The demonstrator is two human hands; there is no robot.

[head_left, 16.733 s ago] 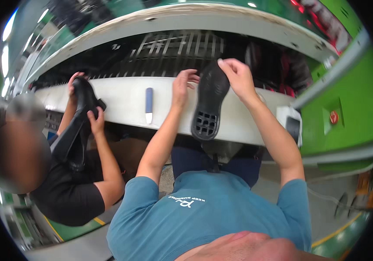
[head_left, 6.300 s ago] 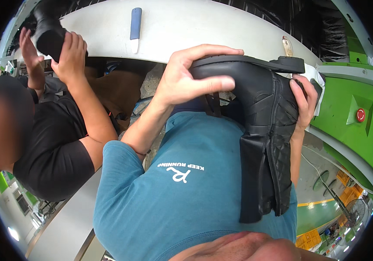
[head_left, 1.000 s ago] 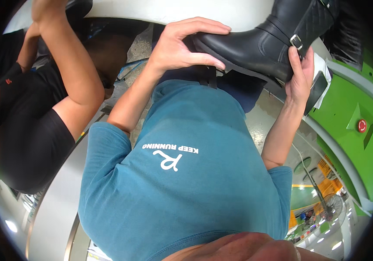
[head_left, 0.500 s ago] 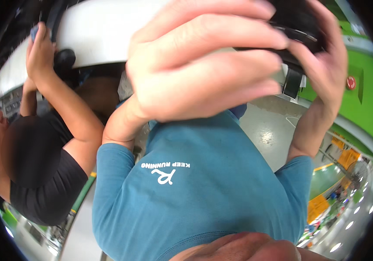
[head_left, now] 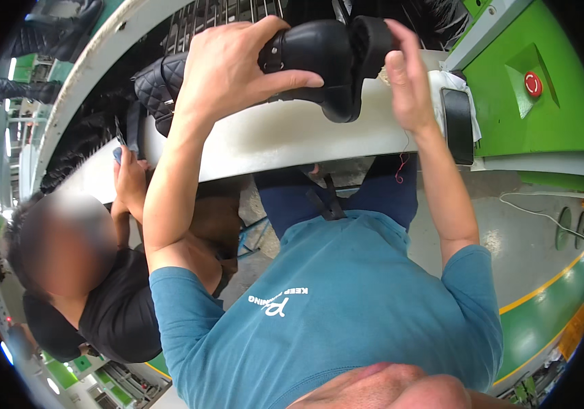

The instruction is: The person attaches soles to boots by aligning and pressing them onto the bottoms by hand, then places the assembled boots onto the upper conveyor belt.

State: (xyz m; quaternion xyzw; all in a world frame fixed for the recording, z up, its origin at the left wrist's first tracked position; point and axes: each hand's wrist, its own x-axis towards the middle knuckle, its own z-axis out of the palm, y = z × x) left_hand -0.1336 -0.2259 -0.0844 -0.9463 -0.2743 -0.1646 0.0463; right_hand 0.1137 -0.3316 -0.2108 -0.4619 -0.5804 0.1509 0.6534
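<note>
A black boot with a quilted shaft lies sideways over the white bench edge, shaft to the left and sole to the right. My left hand is closed around its ankle, by the strap with metal studs, the thumb lying along the near side. At the thick sole, my right hand has its fingers stretched out and apart, with fingertips against or very near the sole's edge. Whether it bears any of the boot's weight cannot be seen.
The white bench runs across in front of me. A green machine housing with a red button stands at the right, beside a black pad. A metal rack lies beyond. A co-worker in black sits close at my left.
Both hands have moved away from my head, down to the bench, with the black boot now in fuller view. My right hand's fingers have straightened beside the sole. The view has shifted.
</note>
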